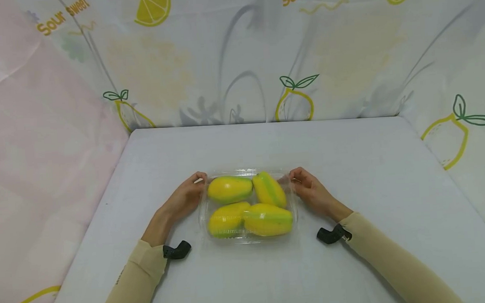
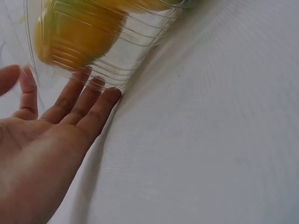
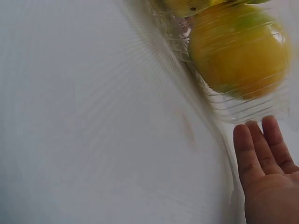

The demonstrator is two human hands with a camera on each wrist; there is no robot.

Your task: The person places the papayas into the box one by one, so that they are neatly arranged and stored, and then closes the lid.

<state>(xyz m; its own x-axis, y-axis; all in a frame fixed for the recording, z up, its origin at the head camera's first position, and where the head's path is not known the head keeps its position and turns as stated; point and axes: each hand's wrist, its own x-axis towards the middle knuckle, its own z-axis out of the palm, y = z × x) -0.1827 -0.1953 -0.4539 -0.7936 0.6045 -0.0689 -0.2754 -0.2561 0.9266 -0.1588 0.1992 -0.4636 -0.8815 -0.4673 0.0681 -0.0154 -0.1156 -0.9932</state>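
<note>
A clear ribbed plastic box (image 1: 249,240) sits on the white table in the head view, with several yellow fruits (image 1: 268,219) streaked with green inside. Glints of clear plastic cross the tops of the fruits. At the box's left side is my left hand (image 1: 186,195); the left wrist view shows its fingers (image 2: 88,109) extended, tips against the ribbed wall, with the thumb held apart. On the opposite side my right hand (image 1: 312,191) has its fingertips by the upper right corner. Its fingers (image 3: 247,149) are straight in the right wrist view, tips right at the wall's lower edge.
The white table (image 1: 249,279) reaches back to a hanging cloth (image 1: 237,55) printed with lemons. A pinkish cloth (image 1: 40,134) hangs along the left side. Black wrist mounts (image 1: 177,250) stick out from both sleeves near the box.
</note>
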